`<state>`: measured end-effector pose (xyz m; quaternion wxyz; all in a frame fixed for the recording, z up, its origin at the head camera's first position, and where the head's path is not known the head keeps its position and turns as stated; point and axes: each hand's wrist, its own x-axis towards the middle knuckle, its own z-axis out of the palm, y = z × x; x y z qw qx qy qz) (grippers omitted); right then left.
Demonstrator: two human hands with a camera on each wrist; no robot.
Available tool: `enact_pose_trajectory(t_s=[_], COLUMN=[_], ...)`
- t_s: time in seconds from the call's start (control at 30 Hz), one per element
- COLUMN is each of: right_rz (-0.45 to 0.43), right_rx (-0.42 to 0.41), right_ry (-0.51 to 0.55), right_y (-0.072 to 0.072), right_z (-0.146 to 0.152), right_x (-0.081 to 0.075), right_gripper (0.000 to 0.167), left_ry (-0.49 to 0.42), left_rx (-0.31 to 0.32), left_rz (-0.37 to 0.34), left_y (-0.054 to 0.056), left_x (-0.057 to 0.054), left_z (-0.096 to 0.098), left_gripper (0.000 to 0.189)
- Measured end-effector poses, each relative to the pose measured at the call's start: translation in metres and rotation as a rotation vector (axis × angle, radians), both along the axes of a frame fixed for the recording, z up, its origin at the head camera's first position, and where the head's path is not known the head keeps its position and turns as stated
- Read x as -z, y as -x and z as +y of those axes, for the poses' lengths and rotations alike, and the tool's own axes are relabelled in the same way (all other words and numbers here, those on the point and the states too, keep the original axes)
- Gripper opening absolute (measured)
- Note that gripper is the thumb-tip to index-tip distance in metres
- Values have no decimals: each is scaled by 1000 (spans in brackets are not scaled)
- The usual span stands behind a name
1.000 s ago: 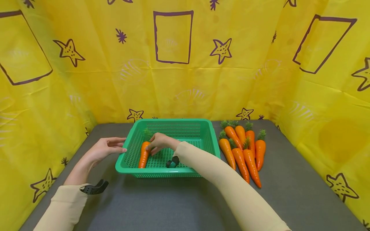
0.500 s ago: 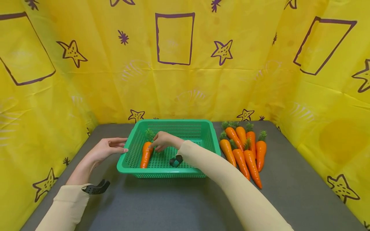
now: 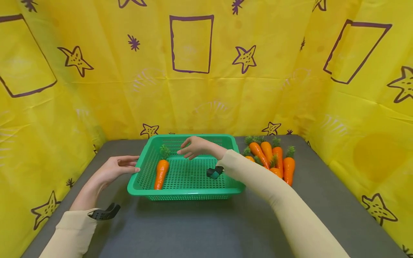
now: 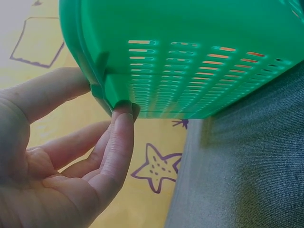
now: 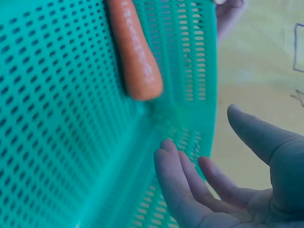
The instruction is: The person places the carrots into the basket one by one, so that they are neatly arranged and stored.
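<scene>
Left hand [image 3: 113, 169] pinching the left rim of a green basket [image 3: 193, 192]; right hand [image 3: 195, 147], fingers parted and released, above the basket's interior; carrot [image 3: 161, 173] lying inside at left, leaves toward the back; other carrots [image 3: 278, 156] grouped on the surface [image 3: 180, 225] to the right

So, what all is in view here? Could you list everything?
Table: one, dark grey, under the basket
Basket: one, green, on the table
Carrot inside: one, orange with green top, basket's left side
Carrot pile: at least six, orange with green tops, right of basket, partly hidden
Cloth: count unclear, yellow with purple drawings, behind and both sides
Wristbands: two, mostly black, at the cuffs
Sleeves: two, beige
Left hand: one, touching basket's left rim
Right hand: one, above basket
</scene>
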<state>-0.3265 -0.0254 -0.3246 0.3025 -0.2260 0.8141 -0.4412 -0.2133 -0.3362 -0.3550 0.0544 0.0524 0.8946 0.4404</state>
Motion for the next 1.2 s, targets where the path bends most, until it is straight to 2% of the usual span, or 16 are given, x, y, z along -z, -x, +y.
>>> enact_pose_trajectory(t_s=[0.33, 0.53, 0.83, 1.2], right_rz=[91, 125, 131, 168], right_rx=[23, 53, 128, 203], right_ry=[0, -2, 8, 2], right_y=[6, 11, 14, 9], right_z=[54, 87, 132, 200], right_x=[-26, -35, -37, -32], right_gripper=[50, 50, 50, 51], left_ry=[-6, -11, -17, -24], left_rx=[2, 6, 23, 4], left_rz=[-4, -5, 9, 0], left_y=[-2, -2, -5, -5], left_x=[0, 0, -2, 0], left_z=[0, 1, 3, 2], left_gripper=[66, 66, 64, 66])
